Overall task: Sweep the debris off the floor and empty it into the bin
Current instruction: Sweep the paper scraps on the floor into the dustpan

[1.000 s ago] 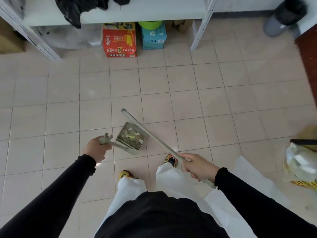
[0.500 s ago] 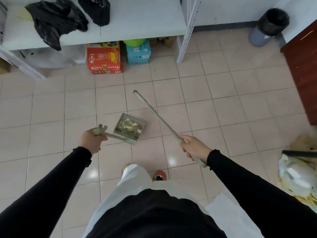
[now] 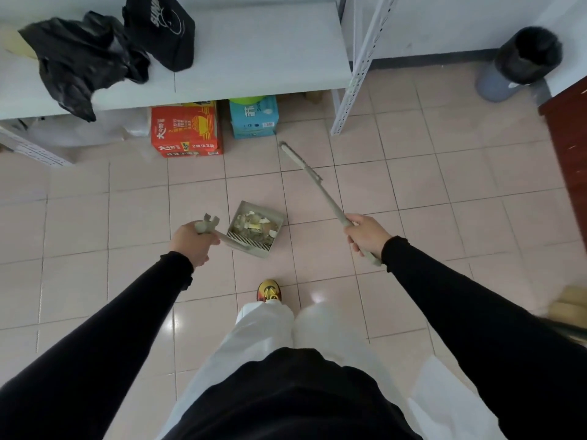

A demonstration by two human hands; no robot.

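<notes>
I see a tiled floor (image 3: 413,192) filling most of the view, pale pink with dark joints. Across the top runs a white shelf (image 3: 254,49) on perforated metal posts, with a crumpled black bag (image 3: 79,61) and a second black bag (image 3: 162,30) lying on it. Under the shelf stand a red box (image 3: 186,130) and, just beside it, a blue box (image 3: 254,117). In the far right corner, well apart from everything else, stands the bin (image 3: 521,63), grey with a black liner, upright against the wall.

Both arms reach forward in black sleeves over white trousers, and one yellow-and-red shoe (image 3: 269,290) shows on the floor between them.

My right hand (image 3: 365,235) has its grip closed around the broom (image 3: 320,188), near the handle's upper end; the handle slants away to the upper left, its head near the shelf post, and whether it touches the floor I cannot tell.

My left hand (image 3: 193,242) has its grip closed around the handle of the dustpan (image 3: 256,228), which sits between the two hands, tipped back. Debris (image 3: 255,227), pale scraps and flakes, lies heaped inside the pan, behind its comb-toothed edge.
</notes>
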